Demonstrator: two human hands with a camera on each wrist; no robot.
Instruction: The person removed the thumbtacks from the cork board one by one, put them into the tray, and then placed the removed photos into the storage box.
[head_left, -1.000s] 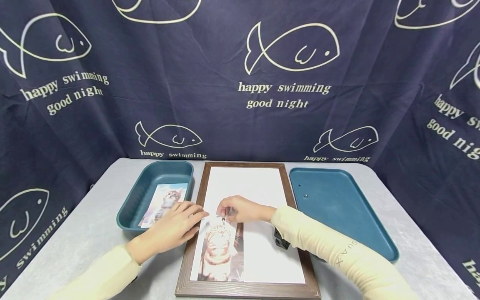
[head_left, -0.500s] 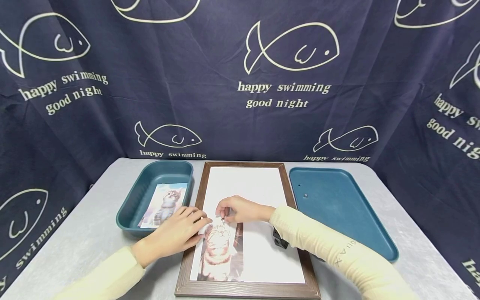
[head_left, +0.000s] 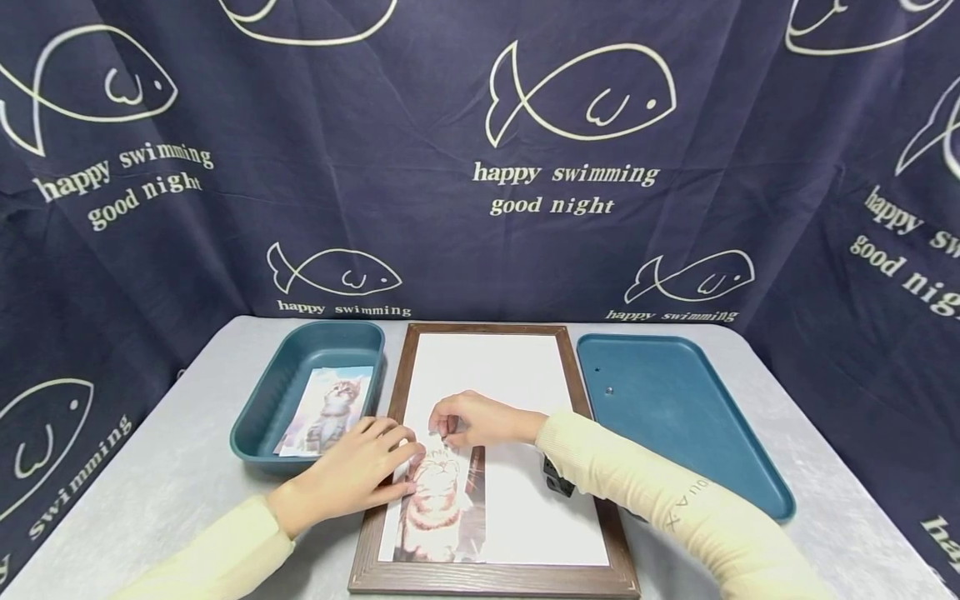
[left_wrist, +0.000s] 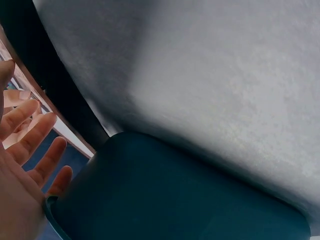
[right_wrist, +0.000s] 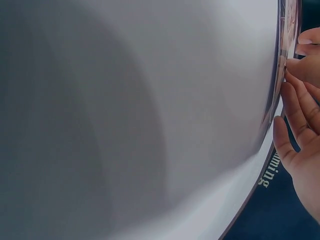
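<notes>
A cat photo (head_left: 435, 517) lies upright at the lower left of a white board (head_left: 543, 525) with a brown wooden frame (head_left: 495, 577). My right hand (head_left: 468, 417) is at the photo's top edge, pinching a small dark round piece (head_left: 444, 439) between thumb and fingertips; its exact kind is too small to make out. Across the frame's left side reaches my left hand (head_left: 360, 467), fingers loosely extended, fingertips at the photo's upper left edge. The left wrist view shows this left hand (left_wrist: 25, 150) with its fingers spread. Spread fingers of the right hand (right_wrist: 305, 135) show in the right wrist view.
Left of the board stands a deep teal bin (head_left: 258, 417) holding another kitten photo (head_left: 330, 412). A shallow teal tray (head_left: 675, 417) on the right carries a small dark piece (head_left: 597, 369) and a small shiny one (head_left: 609, 390). A dark fish-print curtain (head_left: 450, 167) hangs behind the table.
My left hand has moved right and slightly down, from the frame's left side onto the photo's upper left edge. The right hand stays almost in place at the photo's top.
</notes>
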